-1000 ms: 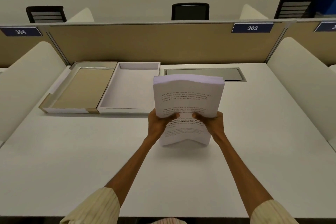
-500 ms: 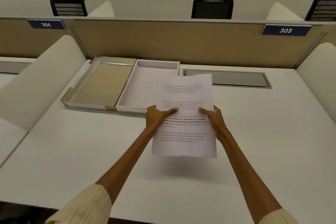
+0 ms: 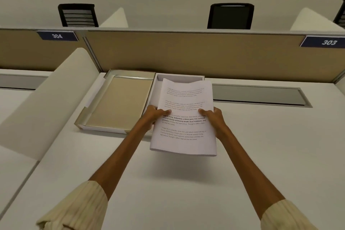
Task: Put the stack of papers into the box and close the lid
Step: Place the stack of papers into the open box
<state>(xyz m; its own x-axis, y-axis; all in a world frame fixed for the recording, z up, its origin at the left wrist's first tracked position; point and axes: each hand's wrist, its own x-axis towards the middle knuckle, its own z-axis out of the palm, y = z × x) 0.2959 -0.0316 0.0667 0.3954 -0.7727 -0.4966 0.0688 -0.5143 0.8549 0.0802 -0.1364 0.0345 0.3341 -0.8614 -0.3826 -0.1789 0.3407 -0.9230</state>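
Both your arms reach straight forward, sleeves pushed up past the forearms. Your left hand [image 3: 153, 115] and right hand [image 3: 214, 117] are level, thumbs lying on top, fingers curled underneath, gripping.

papers [image 3: 183, 117]: thick white stack, printed text on the top sheet; held off the tabletop, long side running away from the viewer; far end over the box, near end out past the box's front edge, above the tabletop.
grip: each long edge clasped near mid-length, thumbs lying on the top sheet.
box [image 3: 152, 92]: shallow white tray, open, at the far side of the tabletop; mostly hidden under the papers, with its left wall and far wall showing.
lid [image 3: 119, 101]: lies open, inner face up, just left of the box and touching it; tan panel inside, metallic gold rim, white outer walls.
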